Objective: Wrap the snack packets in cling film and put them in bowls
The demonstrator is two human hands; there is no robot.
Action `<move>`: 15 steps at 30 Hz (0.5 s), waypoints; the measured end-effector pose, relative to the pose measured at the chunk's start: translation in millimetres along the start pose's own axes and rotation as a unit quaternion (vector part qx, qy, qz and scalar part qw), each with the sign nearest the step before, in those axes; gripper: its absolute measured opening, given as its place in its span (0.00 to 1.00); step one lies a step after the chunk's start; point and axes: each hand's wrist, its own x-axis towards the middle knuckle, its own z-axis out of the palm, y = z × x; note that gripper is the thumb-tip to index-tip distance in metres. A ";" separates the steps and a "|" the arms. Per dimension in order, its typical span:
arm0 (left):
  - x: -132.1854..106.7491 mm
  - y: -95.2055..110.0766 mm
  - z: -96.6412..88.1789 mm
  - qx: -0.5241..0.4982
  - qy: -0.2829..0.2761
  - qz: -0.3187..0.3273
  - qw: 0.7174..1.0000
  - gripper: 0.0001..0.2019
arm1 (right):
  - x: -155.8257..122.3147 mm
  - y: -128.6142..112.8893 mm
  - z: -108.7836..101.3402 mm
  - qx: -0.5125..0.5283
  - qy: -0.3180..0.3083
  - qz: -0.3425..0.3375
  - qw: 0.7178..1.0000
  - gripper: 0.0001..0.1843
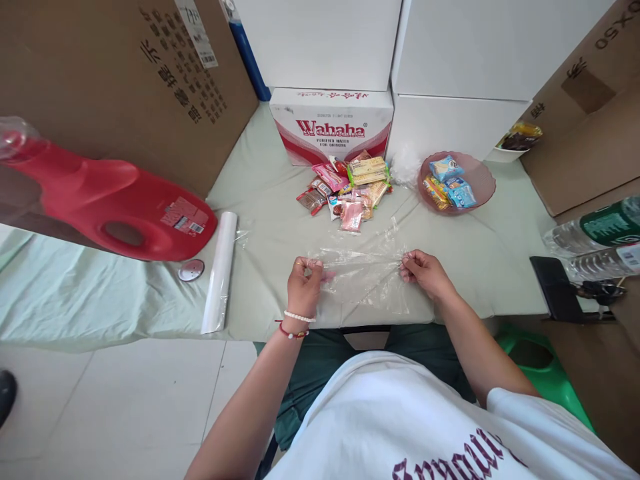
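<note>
A clear plastic bag (367, 280) is stretched between my two hands above the front of the table. My left hand (305, 283), with bracelets at the wrist, pinches its left end. At the opposite end my right hand (423, 270) grips the bag with fingers closed. Beyond the bag lies a pile of wrapped snacks (351, 215) in pink, brown and yellow-green packets. To their right stands a pink translucent bowl (481, 190) with several blue and yellow packets (460, 193) in it. A roll of clear plastic bags (220, 273) lies left of my left hand.
A Wahaha carton (333, 130) stands behind the snacks, below white boxes (320, 40). On the left are a red jug (115, 207), a round lid (191, 270) and a large cardboard box (115, 80). Plastic bottles (595, 230) and a black phone-like object (555, 287) lie at right.
</note>
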 end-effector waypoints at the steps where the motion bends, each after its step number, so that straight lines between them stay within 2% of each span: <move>1: 0.5 2.4 -0.2 -0.039 -0.015 -0.029 0.999 0.15 | 0.1 -1.2 0.2 0.010 0.001 0.006 1.000 0.22; 3: 2.3 3.3 -3.6 -0.030 -0.033 -0.076 0.996 0.15 | 0.3 -2.7 -0.1 0.013 0.005 0.018 1.000 0.23; 5: 3.9 -1.6 -12.1 0.040 -0.031 -0.099 0.994 0.13 | 1.1 -1.5 -1.0 -0.007 0.013 0.021 1.000 0.22; 8: 2.8 -14.0 -31.8 0.156 0.012 -0.093 0.983 0.13 | 3.6 5.7 -2.4 -0.055 0.026 0.008 0.998 0.19; 10: -1.3 -18.2 -44.4 0.235 0.088 -0.023 0.968 0.18 | 5.9 11.7 -2.5 -0.083 0.030 -0.002 0.996 0.18; 12: -6.7 -15.2 -51.3 0.295 0.164 0.104 0.936 0.22 | 8.4 16.0 -1.7 -0.106 0.030 -0.012 0.994 0.17; 13: -9.1 -11.2 -51.8 0.314 0.172 0.178 0.917 0.21 | 9.4 17.0 -0.9 -0.117 0.027 -0.018 0.993 0.17; 14: -10.9 -6.4 -50.0 0.331 0.149 0.248 0.898 0.19 | 10.2 17.2 0.1 -0.127 0.026 -0.026 0.991 0.17; 15: -11.8 -1.6 -46.5 0.346 0.098 0.306 0.881 0.17 | 10.6 16.6 0.9 -0.136 0.027 -0.034 0.990 0.17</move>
